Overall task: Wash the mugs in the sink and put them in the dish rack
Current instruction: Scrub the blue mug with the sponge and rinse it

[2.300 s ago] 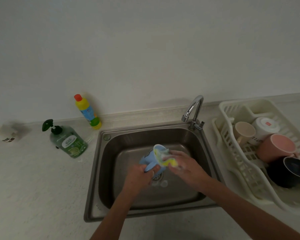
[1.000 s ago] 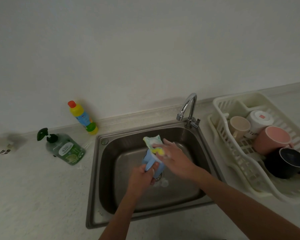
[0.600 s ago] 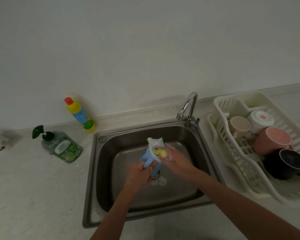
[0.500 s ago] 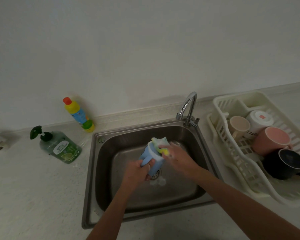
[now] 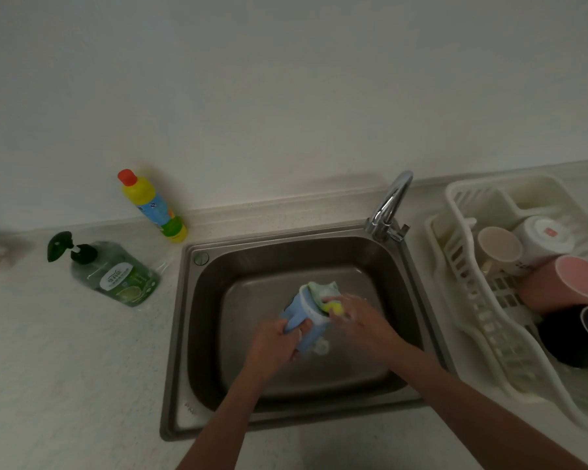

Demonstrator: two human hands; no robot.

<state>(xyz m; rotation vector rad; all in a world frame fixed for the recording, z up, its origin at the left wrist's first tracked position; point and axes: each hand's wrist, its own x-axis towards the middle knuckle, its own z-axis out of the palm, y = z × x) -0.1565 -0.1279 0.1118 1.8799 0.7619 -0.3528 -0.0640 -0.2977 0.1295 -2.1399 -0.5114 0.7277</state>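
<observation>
Left hand [image 5: 275,346]: grips blue mug [image 5: 303,312] over the sink [image 5: 197,334].
Right hand [image 5: 360,322]: presses sponge [image 5: 326,295] at the mug's rim.

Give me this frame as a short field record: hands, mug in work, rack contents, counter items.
left hand: grips the blue mug over the sink
right hand: presses the sponge into the mug's mouth
faucet: no water stream visible
dish rack: right of sink; holds beige mug, white mug, pink mug, black mug
counter left: green soap dispenser, yellow bottle
</observation>
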